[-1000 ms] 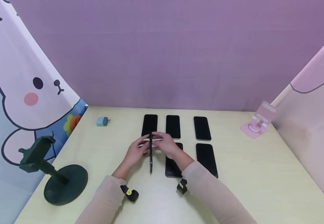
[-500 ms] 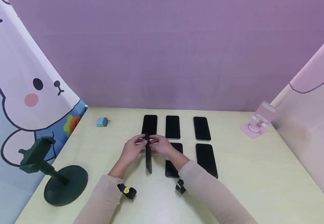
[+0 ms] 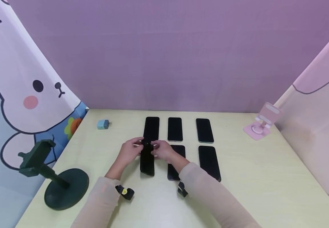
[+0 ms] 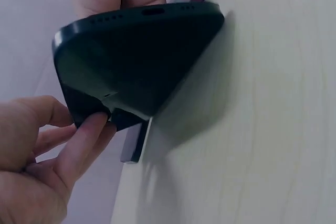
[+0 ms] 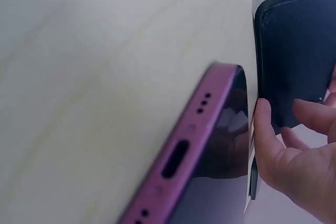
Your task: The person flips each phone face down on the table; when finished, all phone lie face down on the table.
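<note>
- One dark phone [image 3: 147, 163] has our eye: left in the near row, directly between the hands, just on the near side of the far left phone [image 3: 151, 128].
- Its long axis, we note, runs near to far, the near end jutting past the fingers toward the person.
- Here's the left hand [image 3: 128, 152], fingers bent, pinching the left long edge close to the far end.
- And the right hand [image 3: 163, 150] matches it, fingers curled in on the right long edge.
- So neither is nearer; both touch it.
- Tilted, we'd say, shadow on the tabletop [image 3: 150, 202]; whether any edge rests there, we can't tell.
- The right wrist passes above the near middle phone [image 3: 172, 173], the tighter side, we judge.
</note>
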Demonstrator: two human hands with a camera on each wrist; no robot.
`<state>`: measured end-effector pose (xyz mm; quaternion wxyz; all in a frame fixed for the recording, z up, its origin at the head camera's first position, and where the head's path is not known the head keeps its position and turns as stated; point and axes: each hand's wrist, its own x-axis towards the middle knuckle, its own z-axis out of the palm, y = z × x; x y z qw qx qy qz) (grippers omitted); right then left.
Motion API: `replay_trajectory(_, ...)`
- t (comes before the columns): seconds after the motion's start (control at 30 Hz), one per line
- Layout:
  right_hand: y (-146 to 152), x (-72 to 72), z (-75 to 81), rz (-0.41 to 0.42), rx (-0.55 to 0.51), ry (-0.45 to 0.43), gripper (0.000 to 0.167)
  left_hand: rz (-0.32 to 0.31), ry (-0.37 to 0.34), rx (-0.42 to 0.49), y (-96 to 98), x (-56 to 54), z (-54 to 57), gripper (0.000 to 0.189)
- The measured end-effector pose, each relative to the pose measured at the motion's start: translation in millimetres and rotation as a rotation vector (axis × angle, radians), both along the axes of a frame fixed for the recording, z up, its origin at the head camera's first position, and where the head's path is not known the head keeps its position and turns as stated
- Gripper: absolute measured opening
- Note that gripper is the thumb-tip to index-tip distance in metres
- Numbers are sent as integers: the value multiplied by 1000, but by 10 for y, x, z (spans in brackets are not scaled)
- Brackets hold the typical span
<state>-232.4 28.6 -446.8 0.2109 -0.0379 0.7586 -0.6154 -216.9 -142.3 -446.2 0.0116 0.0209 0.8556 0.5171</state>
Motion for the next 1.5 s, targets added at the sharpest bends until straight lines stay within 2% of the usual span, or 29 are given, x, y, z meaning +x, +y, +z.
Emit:
replay_trajectory(0.3, -9, -7, -29, -31, 199, 70, 51, 6, 14, -173, -76, -36, -181, 40)
replay_trajectory(0.47, -8, -7, -37, -35, 265, 114, 51, 8, -2, -226, -75, -57, -225, 39)
replay_trajectory(0.73, -28, -12, -34, -33, 321, 142, 49, 12, -21, -289, -69, -57, -224, 39)
replay_trajectory(1.0, -43, -33, -23, -14, 376, 151, 48, -19, -33, -336, -53, -71, -181, 40)
replay_trajectory(1.37, -48, -35, -12, 0, 402, 152, 47, -52, -14, -385, -58, -92, -202, 40)
replay_trajectory(1.5, 2, -26, -23, 6, 368, 147, 47, -62, 1, -392, -51, -85, -194, 40)
